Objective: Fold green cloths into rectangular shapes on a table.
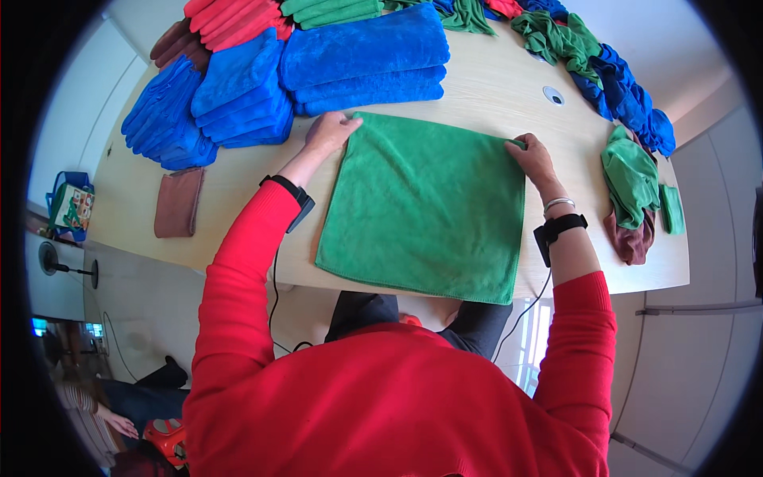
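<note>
A green cloth [425, 207] lies spread flat and square on the light wooden table [493, 87], its near edge hanging slightly over the table's front. My left hand [330, 131] pinches the cloth's far left corner. My right hand [531, 159] grips the far right corner, which is lifted a little. Both forearms wear red sleeves and black wrist bands with cables.
Stacks of folded blue cloths [362, 60] sit just beyond the green cloth, with more blue [171, 119], red [234, 20] and green stacks behind. A folded brown cloth [179, 203] lies at left. Loose green, blue and brown cloths [632, 179] are heaped at right. Another person [111, 413] is at lower left.
</note>
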A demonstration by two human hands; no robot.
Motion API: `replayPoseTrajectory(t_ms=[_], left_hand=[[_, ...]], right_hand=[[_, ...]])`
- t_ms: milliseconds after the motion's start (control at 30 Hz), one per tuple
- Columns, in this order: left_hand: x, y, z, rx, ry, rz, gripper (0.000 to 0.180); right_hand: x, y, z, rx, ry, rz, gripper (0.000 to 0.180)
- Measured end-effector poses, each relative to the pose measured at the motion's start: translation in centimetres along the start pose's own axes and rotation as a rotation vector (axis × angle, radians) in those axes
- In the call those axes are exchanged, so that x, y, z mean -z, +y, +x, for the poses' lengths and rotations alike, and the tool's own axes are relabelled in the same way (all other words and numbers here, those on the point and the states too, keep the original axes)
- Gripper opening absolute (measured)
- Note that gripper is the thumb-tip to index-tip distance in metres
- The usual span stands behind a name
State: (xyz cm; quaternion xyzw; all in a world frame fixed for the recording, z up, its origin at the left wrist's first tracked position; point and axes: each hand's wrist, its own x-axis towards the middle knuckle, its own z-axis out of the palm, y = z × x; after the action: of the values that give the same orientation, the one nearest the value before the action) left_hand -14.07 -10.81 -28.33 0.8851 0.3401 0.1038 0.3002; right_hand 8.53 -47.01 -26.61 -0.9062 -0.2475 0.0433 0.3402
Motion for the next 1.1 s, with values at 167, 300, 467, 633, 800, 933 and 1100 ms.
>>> replayPoseTrajectory(t_ms=[167,300,467,633,800,933,1100], left_hand=[[0.8,2.5,-4.7,-0.074,-0.078,0.101,0.037],[1.4,3.4,-6.5,-0.046,-0.068,0.222,0.035],[1.5,4.0,-7.7,-0.082,0.041,0.280,0.027],[1.7,5.2,-12.0,-0.593,0.175,0.263,0.027],[0.9,6.8,-14.8,-0.942,0.092,0.279,0.029],[4.6,6.7,-16.0,-0.781,-0.340,0.379,0.034],[5.4,7.7,-16.9,-0.659,-0.517,0.469,0.036]], right_hand=[[0.6,1.4,-0.2,-0.026,-0.001,-0.015,0.027],[0.4,0.8,-0.9,-0.068,0.086,0.007,0.024],[0.8,-0.7,-1.8,-0.118,0.079,-0.077,0.028],[-0.7,-5.5,-7.6,0.506,0.192,-0.590,0.051],[-2.5,-8.7,-13.6,0.667,-0.180,-0.532,0.058],[0.8,-5.4,-12.5,0.476,-0.232,-0.525,0.062],[1.1,-4.1,-12.9,0.453,-0.101,-0.748,0.063]])
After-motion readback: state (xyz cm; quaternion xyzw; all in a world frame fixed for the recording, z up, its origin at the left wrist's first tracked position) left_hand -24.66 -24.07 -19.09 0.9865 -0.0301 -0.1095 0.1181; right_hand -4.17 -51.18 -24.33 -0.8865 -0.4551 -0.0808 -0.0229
